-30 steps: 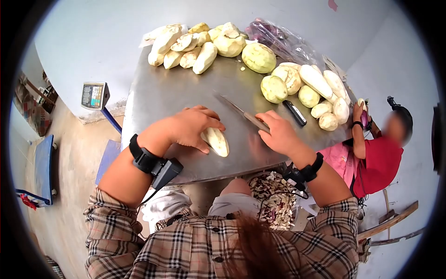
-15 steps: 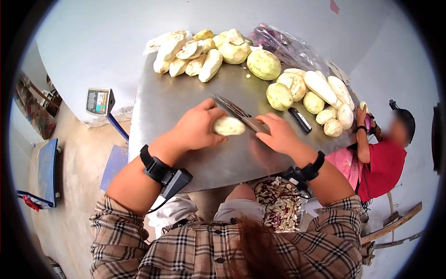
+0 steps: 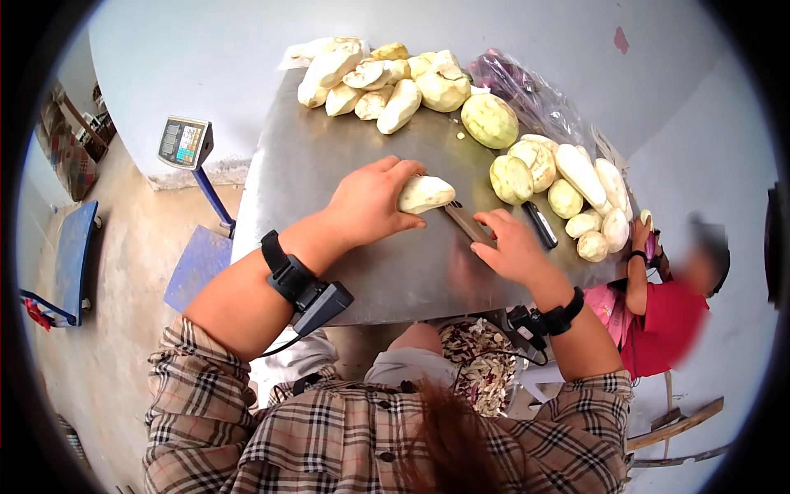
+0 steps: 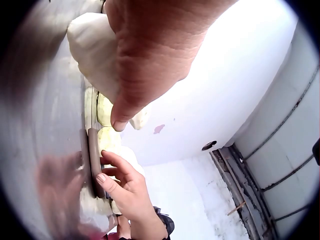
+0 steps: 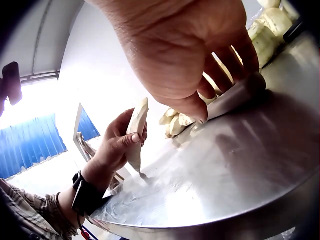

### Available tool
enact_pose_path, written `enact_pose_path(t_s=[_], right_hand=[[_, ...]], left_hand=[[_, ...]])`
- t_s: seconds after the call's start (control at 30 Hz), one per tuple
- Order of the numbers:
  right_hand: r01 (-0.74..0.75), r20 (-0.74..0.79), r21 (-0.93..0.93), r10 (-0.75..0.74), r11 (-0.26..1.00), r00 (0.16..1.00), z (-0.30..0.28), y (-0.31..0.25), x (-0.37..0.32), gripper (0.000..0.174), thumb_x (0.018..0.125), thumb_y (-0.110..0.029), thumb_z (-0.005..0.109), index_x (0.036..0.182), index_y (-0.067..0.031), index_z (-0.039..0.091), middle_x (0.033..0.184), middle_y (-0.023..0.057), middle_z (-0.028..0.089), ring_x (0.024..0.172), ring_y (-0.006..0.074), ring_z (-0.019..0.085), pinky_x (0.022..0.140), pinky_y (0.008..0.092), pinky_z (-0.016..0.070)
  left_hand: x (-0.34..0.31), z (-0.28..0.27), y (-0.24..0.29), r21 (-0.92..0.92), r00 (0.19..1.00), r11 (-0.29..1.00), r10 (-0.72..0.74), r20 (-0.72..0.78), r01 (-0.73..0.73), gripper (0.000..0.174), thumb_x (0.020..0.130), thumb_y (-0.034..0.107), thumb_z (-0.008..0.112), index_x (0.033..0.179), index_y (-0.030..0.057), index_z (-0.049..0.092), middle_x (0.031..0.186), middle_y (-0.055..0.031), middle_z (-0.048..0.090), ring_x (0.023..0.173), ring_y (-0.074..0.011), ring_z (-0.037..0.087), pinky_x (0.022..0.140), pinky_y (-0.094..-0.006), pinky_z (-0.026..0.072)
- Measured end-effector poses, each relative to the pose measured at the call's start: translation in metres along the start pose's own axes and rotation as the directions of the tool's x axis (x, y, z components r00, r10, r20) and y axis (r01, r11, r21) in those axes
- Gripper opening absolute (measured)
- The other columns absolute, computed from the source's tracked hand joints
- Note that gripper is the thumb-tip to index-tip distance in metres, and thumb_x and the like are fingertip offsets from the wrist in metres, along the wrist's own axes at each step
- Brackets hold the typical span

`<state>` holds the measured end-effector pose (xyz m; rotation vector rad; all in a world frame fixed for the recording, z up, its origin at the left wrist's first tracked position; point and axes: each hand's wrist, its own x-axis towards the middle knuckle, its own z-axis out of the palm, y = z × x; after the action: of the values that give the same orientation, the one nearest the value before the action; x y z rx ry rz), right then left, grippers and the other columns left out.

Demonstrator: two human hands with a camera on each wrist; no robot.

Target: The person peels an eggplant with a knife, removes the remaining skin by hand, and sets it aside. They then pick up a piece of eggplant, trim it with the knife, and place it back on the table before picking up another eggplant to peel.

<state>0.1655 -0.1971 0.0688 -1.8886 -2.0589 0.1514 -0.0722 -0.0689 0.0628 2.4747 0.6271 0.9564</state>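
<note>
My left hand (image 3: pixel 370 202) grips a peeled, pale eggplant (image 3: pixel 426 194) over the near middle of the metal table; in the right wrist view the eggplant (image 5: pixel 136 131) stands nearly upright between thumb and fingers. A knife lies low at the tabletop, its brownish handle (image 3: pixel 471 222) toward my right hand (image 3: pixel 518 251), its blade mostly hidden behind the eggplant in the head view. That right hand is spread loosely about the handle, thumb on one side and fingers on the other, as the right wrist view shows with the handle (image 5: pixel 232 100) below the palm.
Peeled eggplants (image 3: pixel 401 107) are heaped along the table's (image 3: pixel 329 152) back edge, others (image 3: pixel 580 177) at the right. A dark handheld object (image 3: pixel 541 226) lies beside them. Purple eggplants sit in a clear bag (image 3: pixel 535 95). Below stands a tub of peelings (image 3: pixel 481 362). Another person (image 3: pixel 666 305) works at right.
My left hand has raised the eggplant from near the tabletop and moved it right, toward the knife. The right hand's fingers have loosened from the knife handle, which has come down toward the table.
</note>
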Motion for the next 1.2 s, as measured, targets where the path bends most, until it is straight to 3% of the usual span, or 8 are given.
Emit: enact_pose_path(t_s=[0.27, 0.43, 0.67, 0.77, 0.83, 0.9, 1.03, 1.2], right_hand=[[0.153, -0.276, 0.352, -0.054, 0.924, 0.960, -0.007, -0.030, 0.015, 0.033, 0.077, -0.008, 0.065, 0.108, 0.0018, 0.057, 0.097, 0.0100, 0.059, 0.075, 0.0165, 0.058, 0.065, 0.0268, 0.0470], [0.147, -0.211, 0.869, 0.084, 0.472, 0.974, 0.006, -0.060, 0.037, 0.032, 0.085, -0.007, 0.063, 0.114, 0.0024, 0.053, 0.100, 0.0064, 0.059, 0.078, 0.0073, 0.055, 0.065, 0.0207, 0.0459], [0.262, -0.301, 0.785, -0.025, 0.562, 0.953, 0.002, -0.083, 0.074, 0.025, 0.085, -0.002, 0.060, 0.109, 0.0027, 0.055, 0.093, 0.0048, 0.060, 0.080, 0.0087, 0.058, 0.068, 0.0214, 0.0482], [0.351, -0.389, 0.708, -0.077, 0.613, 0.918, -0.006, -0.082, 0.087, 0.022, 0.082, 0.005, 0.057, 0.105, 0.0035, 0.057, 0.099, 0.0052, 0.057, 0.079, 0.0088, 0.057, 0.069, 0.0212, 0.0479], [0.468, -0.503, 0.646, -0.125, 0.604, 0.855, -0.004, -0.080, 0.095, 0.023, 0.082, 0.007, 0.056, 0.104, 0.0042, 0.058, 0.103, 0.0062, 0.056, 0.080, 0.0090, 0.056, 0.070, 0.0212, 0.0480], [0.539, -0.553, 0.622, -0.168, 0.568, 0.816, 0.002, -0.074, 0.100, 0.023, 0.079, 0.011, 0.055, 0.101, 0.0050, 0.058, 0.108, 0.0089, 0.055, 0.090, 0.0127, 0.056, 0.075, 0.0234, 0.0485], [0.589, -0.585, 0.568, -0.221, 0.575, 0.780, 0.019, -0.065, 0.103, 0.023, 0.075, 0.013, 0.054, 0.096, 0.0044, 0.059, 0.109, 0.0116, 0.055, 0.098, 0.0177, 0.057, 0.080, 0.0269, 0.0484], [0.566, -0.468, 0.485, -0.349, 0.667, 0.812, 0.018, -0.057, 0.098, 0.020, 0.069, 0.010, 0.057, 0.087, 0.0027, 0.061, 0.111, 0.0142, 0.056, 0.101, 0.0227, 0.057, 0.083, 0.0323, 0.0476]], left_hand=[[0.001, 0.002, -0.001, -0.142, 0.994, 0.988, 0.041, -0.104, -0.056, 0.062, 0.063, 0.028, 0.081, 0.115, 0.0086, 0.053, 0.101, -0.0109, 0.057, 0.093, -0.0320, 0.057, 0.081, -0.0384, 0.0477], [0.001, 0.007, -0.004, -0.253, 0.973, 0.954, 0.109, -0.202, -0.159, 0.064, 0.062, 0.031, 0.082, 0.113, 0.0057, 0.052, 0.103, -0.0132, 0.057, 0.094, -0.0335, 0.056, 0.082, -0.0387, 0.0472], [0.003, 0.004, -0.009, -0.276, 0.943, 0.951, 0.039, -0.331, -0.136, 0.063, 0.067, 0.029, 0.081, 0.115, 0.0034, 0.051, 0.104, -0.0116, 0.054, 0.092, -0.0257, 0.056, 0.081, -0.0347, 0.0468], [0.007, -0.004, -0.013, -0.120, 0.810, 0.980, 0.061, -0.583, -0.160, 0.059, 0.069, 0.026, 0.079, 0.116, 0.0035, 0.050, 0.110, -0.0118, 0.050, 0.097, -0.0243, 0.052, 0.085, -0.0341, 0.0445], [0.009, -0.005, -0.021, -0.291, 0.796, 0.953, -0.109, -0.596, -0.087, 0.062, 0.073, 0.026, 0.077, 0.122, 0.0042, 0.045, 0.115, -0.0092, 0.047, 0.101, -0.0214, 0.047, 0.087, -0.0337, 0.0424], [0.010, -0.003, -0.027, -0.556, 0.767, 0.831, -0.372, -0.522, 0.025, 0.065, 0.075, 0.029, 0.076, 0.125, 0.0051, 0.042, 0.114, -0.0073, 0.047, 0.101, -0.0196, 0.047, 0.086, -0.0326, 0.0426], [0.012, -0.005, -0.027, -0.989, 0.777, 0.091, -0.628, 0.031, 0.114, 0.069, 0.076, 0.034, 0.075, 0.129, 0.0072, 0.040, 0.114, -0.0056, 0.047, 0.098, -0.0164, 0.050, 0.079, -0.0298, 0.0440], [0.015, -0.004, -0.037, -1.000, 0.827, 0.004, -0.561, 0.019, 0.026, 0.046, 0.085, 0.014, 0.063, 0.125, 0.0065, 0.042, 0.110, -0.0048, 0.058, 0.095, -0.0151, 0.061, 0.079, -0.0307, 0.0504]])
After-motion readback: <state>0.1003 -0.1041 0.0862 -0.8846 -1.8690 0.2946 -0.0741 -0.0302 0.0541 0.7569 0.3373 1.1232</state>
